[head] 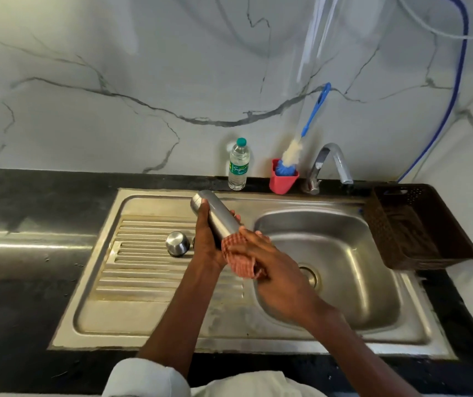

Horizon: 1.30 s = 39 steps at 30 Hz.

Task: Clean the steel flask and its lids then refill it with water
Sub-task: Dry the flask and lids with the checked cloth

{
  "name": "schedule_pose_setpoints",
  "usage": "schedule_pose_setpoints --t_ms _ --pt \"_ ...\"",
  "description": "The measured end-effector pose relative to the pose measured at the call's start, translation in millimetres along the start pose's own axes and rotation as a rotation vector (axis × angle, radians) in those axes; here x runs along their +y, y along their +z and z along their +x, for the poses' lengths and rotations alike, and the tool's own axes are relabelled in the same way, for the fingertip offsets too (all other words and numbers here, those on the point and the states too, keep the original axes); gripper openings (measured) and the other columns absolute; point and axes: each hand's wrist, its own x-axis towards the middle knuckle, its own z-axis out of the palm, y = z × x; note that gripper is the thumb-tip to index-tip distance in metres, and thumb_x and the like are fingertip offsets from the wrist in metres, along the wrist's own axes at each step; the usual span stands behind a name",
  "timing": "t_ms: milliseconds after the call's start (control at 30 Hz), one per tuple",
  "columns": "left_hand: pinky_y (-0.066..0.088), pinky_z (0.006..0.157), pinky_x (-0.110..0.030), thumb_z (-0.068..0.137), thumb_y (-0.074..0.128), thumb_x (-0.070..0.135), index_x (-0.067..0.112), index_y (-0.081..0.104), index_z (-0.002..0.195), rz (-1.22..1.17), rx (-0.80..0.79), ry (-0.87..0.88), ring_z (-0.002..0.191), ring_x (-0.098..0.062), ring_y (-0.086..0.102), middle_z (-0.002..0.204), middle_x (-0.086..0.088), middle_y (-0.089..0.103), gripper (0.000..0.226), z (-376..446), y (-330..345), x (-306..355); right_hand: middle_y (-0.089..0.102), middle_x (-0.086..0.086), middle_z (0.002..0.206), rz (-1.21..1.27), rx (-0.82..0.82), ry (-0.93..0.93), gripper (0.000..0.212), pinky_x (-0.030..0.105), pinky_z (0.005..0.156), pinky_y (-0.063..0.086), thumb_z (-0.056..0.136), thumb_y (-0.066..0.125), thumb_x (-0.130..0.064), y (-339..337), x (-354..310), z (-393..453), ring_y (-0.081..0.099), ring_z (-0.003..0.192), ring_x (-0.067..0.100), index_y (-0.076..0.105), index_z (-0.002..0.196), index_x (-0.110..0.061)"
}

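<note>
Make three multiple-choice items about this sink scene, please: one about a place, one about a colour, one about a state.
1. Where does the steel lid lie?
A. on the ribbed drainboard
B. in the brown basket
C. inside the sink bowl

2. What colour is the cup that holds the bottle brush?
A. green
B. red
C. white

3. Is water running from the tap?
A. yes, a strong stream
B. yes, a thin stream
C. no stream shows

Answers:
1 A: the steel lid rests on the drainboard, left of the left hand.
2 B: the cup is red; the bottle brush stands in it.
3 C: no water shows beneath the tap.
</note>
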Motion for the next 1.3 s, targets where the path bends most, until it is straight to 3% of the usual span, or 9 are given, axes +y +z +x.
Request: schedule_pose_setpoints --t_ms 167,267,400,567,767,900,967,1133,1300 --pt "0.06 0.09 -0.048 0.077 0.081 0.06 0.006 0.064 0.126 -0.03 0.121 0.08 0.089 -0.031 0.072 0.095 -0.014 0.073 0.075 -0.4 12.2 -7.0 0.076 -0.001 0.114 0.316 0.281 0.41 0.028 0.03 0.083 0.06 0.098 0.059 -0.014 -2.9 20.9 27.4 0.073 0.097 0.012 0.073 0.12 -0.026" --pt "0.062 0.079 -0.046 0.074 0.085 0.06 0.008 0.06 0.132 -0.152 0.313 0.188 0.088 -0.032 0.076 0.103 -0.015 0.076 0.081 2.4 16.2 1.5 0.053 -0.017 0.149 0.101 0.165 0.078 0.061 0.029 0.12 0.035 0.087 0.066 0.003 -5.1 22.8 1.7 0.045 0.14 0.001 0.066 0.132 -0.038" --pt "0.063 0.083 -0.05 0.073 0.087 0.057 0.012 0.058 0.127 -0.154 0.431 0.252 0.092 -0.033 0.075 0.111 -0.014 0.074 0.075 4.0 17.6 5.4 0.039 -0.021 0.158 -0.131 0.143 -0.073 0.052 0.025 0.122 0.023 0.094 0.071 -0.016 0.5 29.4 -7.7 0.026 0.15 0.001 0.059 0.138 -0.041" --pt "0.065 0.074 -0.045 0.074 0.086 0.057 0.007 0.062 0.122 -0.127 0.396 0.297 0.081 -0.032 0.078 0.104 -0.017 0.078 0.074 0.0 13.8 1.4 0.076 -0.004 0.102 0.697 0.318 0.552 0.018 0.023 0.07 0.057 0.102 0.059 -0.015 -3.9 21.2 8.7 0.074 0.094 0.014 0.073 0.105 -0.026" --pt "0.065 0.079 -0.047 0.076 0.084 0.059 0.01 0.062 0.119 -0.136 0.404 0.265 0.08 -0.031 0.078 0.101 -0.017 0.077 0.069 -0.5 12.3 4.4 0.058 -0.01 0.145 -0.044 0.189 -0.044 0.043 0.02 0.117 0.033 0.088 0.075 -0.013 -7.2 20.2 -6.3 0.049 0.138 0.002 0.071 0.127 -0.03" --pt "0.065 0.074 -0.045 0.076 0.084 0.058 0.01 0.064 0.116 -0.116 0.375 0.298 0.075 -0.029 0.078 0.097 -0.016 0.078 0.066 -2.7 12.9 6.3 0.076 -0.003 0.116 0.621 0.282 0.394 0.024 0.05 0.103 0.053 0.097 0.065 -0.014 -3.6 26.5 8.3 0.071 0.11 0.019 0.077 0.109 -0.032" --pt "0.065 0.076 -0.046 0.076 0.084 0.057 0.008 0.064 0.118 -0.13 0.389 0.308 0.076 -0.03 0.078 0.097 -0.017 0.078 0.067 -3.5 13.1 4.4 0.078 -0.004 0.105 0.681 0.264 0.491 0.02 0.042 0.095 0.057 0.099 0.063 -0.013 -9.4 22.1 15.1 0.073 0.097 0.011 0.077 0.105 -0.026" --pt "0.063 0.087 -0.053 0.077 0.084 0.057 0.007 0.06 0.125 -0.189 0.407 0.281 0.086 -0.033 0.078 0.105 -0.018 0.076 0.073 -3.2 10.5 4.2 0.062 -0.013 0.14 -0.044 0.14 -0.05 0.042 0.015 0.114 0.035 0.084 0.079 -0.009 -15.0 12.6 8.0 0.052 0.132 -0.003 0.074 0.12 -0.032" --pt "0.063 0.081 -0.044 0.081 0.078 0.061 0.011 0.063 0.126 -0.176 0.277 0.309 0.079 -0.028 0.077 0.093 -0.013 0.077 0.07 -6.9 16.1 7.7 0.076 0.012 0.111 1.027 0.233 0.697 0.021 0.05 0.093 0.058 0.101 0.055 -0.006 -19.7 14.5 23.9 0.071 0.108 0.035 0.071 0.113 -0.013"
